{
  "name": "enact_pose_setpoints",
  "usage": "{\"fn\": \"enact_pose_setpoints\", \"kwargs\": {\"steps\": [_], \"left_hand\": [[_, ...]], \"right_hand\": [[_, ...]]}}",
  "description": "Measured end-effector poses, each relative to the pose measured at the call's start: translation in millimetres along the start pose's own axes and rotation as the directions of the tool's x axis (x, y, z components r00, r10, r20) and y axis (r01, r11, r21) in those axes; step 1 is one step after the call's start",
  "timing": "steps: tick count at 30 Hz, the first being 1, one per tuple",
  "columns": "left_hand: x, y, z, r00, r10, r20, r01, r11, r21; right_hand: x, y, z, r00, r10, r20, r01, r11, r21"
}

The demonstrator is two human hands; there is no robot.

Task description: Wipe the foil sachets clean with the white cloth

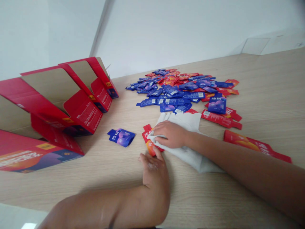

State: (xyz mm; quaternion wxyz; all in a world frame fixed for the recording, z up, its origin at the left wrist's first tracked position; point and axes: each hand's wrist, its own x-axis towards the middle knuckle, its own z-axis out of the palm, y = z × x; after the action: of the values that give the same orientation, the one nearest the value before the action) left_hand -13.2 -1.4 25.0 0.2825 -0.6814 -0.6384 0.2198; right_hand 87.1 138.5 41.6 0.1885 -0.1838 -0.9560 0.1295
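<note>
A white cloth [182, 122] is bunched under my right hand [170, 133], whose fingers are closed on it. The cloth's front edge lies over a red pouch [149, 147] with an orange picture, flat on the table. My left hand [153, 165] is at the near edge of that pouch, with a fingertip holding it down; part of its grip is hidden. To the left of the red pouch, a blue pouch [122, 137] with a narrow neck lies apart, face up.
Three open red cartons [78, 108] stand in a row on the left. A heap of blue and red pouches [176, 92] spreads at the back, against a white wall [190, 28]. Another red pouch [252, 144] lies beyond my right forearm on the wooden table [107, 171].
</note>
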Motion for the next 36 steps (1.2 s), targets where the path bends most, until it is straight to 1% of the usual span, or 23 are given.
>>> {"fn": "enact_pose_setpoints", "kwargs": {"steps": [3, 8, 11, 14, 18, 25, 36], "left_hand": [[0.6, -1.0, -1.9, 1.0, -0.001, 0.019, 0.002, 1.0, -0.026], [0.1, -1.0, -1.8, 1.0, 0.001, 0.008, -0.001, 0.999, -0.036], [-0.1, 0.0, 0.5, 1.0, 0.002, 0.019, -0.002, 1.0, -0.016], [-0.5, 1.4, 3.0, 1.0, 0.004, -0.007, -0.004, 1.0, 0.023], [-1.0, 2.2, 3.3, 0.999, -0.005, -0.039, 0.006, 1.0, 0.022], [-0.9, 1.8, 3.4, 0.998, -0.013, -0.059, 0.015, 1.0, 0.022], [0.1, -0.8, -2.7, 0.999, -0.024, -0.025, 0.023, 0.998, -0.055]], "right_hand": [[-0.3, 0.1, 0.0, 1.0, -0.004, 0.001, 0.004, 1.0, 0.004], [-0.8, 0.1, -0.7, 0.999, -0.036, -0.015, 0.036, 0.999, 0.006], [-1.5, 0.5, -0.7, 0.997, -0.068, -0.036, 0.068, 0.998, 0.001], [-2.0, 0.9, -0.3, 0.996, -0.081, -0.04, 0.081, 0.997, 0.0], [-1.7, 0.5, -0.1, 0.998, -0.057, -0.033, 0.058, 0.998, 0.003], [-0.6, -0.2, -0.2, 1.0, -0.017, -0.025, 0.017, 1.0, 0.0], [-0.4, -2.0, -1.9, 1.0, -0.009, -0.006, 0.009, 1.0, -0.002]]}}
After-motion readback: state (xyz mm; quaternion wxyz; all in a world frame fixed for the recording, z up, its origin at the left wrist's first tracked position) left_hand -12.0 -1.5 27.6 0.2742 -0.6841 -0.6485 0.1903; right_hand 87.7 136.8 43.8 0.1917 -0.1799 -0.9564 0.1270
